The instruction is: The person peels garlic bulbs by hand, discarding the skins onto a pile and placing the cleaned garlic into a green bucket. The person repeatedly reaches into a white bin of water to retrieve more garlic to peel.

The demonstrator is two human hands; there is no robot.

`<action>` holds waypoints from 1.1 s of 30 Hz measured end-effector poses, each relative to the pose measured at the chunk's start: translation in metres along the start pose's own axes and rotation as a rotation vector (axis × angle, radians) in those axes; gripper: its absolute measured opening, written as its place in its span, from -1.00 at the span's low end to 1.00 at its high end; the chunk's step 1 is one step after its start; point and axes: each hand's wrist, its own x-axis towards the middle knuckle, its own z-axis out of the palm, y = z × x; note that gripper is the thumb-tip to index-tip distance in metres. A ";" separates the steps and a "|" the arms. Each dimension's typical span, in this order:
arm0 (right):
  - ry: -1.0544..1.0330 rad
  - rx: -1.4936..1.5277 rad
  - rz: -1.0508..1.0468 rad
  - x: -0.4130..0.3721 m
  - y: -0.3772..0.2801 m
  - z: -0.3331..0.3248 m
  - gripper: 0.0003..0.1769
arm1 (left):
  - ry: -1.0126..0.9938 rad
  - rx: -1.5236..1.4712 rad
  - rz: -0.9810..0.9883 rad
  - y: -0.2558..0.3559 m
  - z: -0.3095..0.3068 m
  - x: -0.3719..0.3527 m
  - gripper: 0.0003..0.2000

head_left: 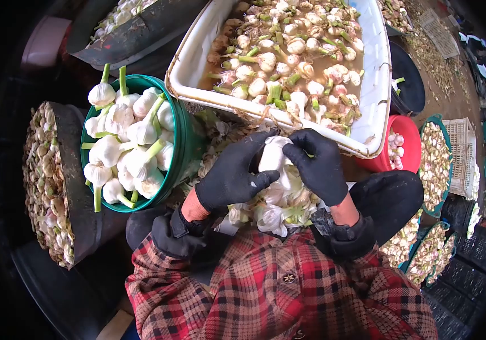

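In front of my lap, a white garlic bulb (pixel 272 154) sits between my two black-gloved hands. My left hand (pixel 233 170) is closed around its left side, thumb across the lower part. The fingers of my right hand (pixel 319 164) press against the bulb's right side, pinching at its skin. Loose papery garlic skins (pixel 281 207) are heaped right beneath, over my lap. To the left, a green bucket (pixel 183 153) is filled with clean white bulbs with cut green stems. Beyond my hands, a white tub (pixel 229 102) holds muddy garlic in brown water.
A red bucket (pixel 410 144) with some bulbs stands at right, near my knee. Farther right are green baskets (pixel 437 164) of garlic and a pale crate (pixel 457 141). Dark containers of garlic (pixel 64 187) stand at far left and at back left (pixel 124 42).
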 end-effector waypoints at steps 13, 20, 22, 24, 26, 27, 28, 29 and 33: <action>0.121 0.083 0.287 0.001 0.019 0.004 -0.80 | 0.136 -0.429 -0.092 0.007 0.003 0.000 -0.52; 0.206 -0.225 0.025 -0.015 0.016 -0.005 -0.86 | 0.069 -0.590 -0.198 -0.003 -0.015 0.001 -0.62; -0.141 -0.288 -0.093 -0.024 0.015 -0.012 -0.87 | 0.100 -0.376 -0.148 -0.010 -0.013 0.001 -0.72; -0.408 -0.283 -0.257 -0.039 0.032 -0.006 -0.85 | 0.170 -0.289 -0.060 0.004 -0.013 0.000 -0.70; -0.748 -0.277 -0.168 -0.041 0.022 -0.019 -0.78 | 0.277 -0.870 -0.380 0.001 -0.012 0.003 -0.62; -0.816 -0.336 -0.123 -0.035 0.009 -0.029 -0.71 | 0.200 -0.923 -0.351 0.003 -0.013 0.003 -0.67; -0.815 -0.338 -0.121 -0.026 0.002 -0.037 -0.71 | 0.121 -0.973 -0.323 0.004 -0.015 0.003 -0.69; -0.677 -0.367 -0.157 -0.016 -0.002 -0.046 -0.68 | 0.114 -1.447 -0.454 0.001 -0.018 0.003 -0.56; -0.373 -0.449 0.063 0.057 0.003 -0.073 -0.66 | 0.109 -1.470 -0.473 0.010 -0.012 0.002 -0.33</action>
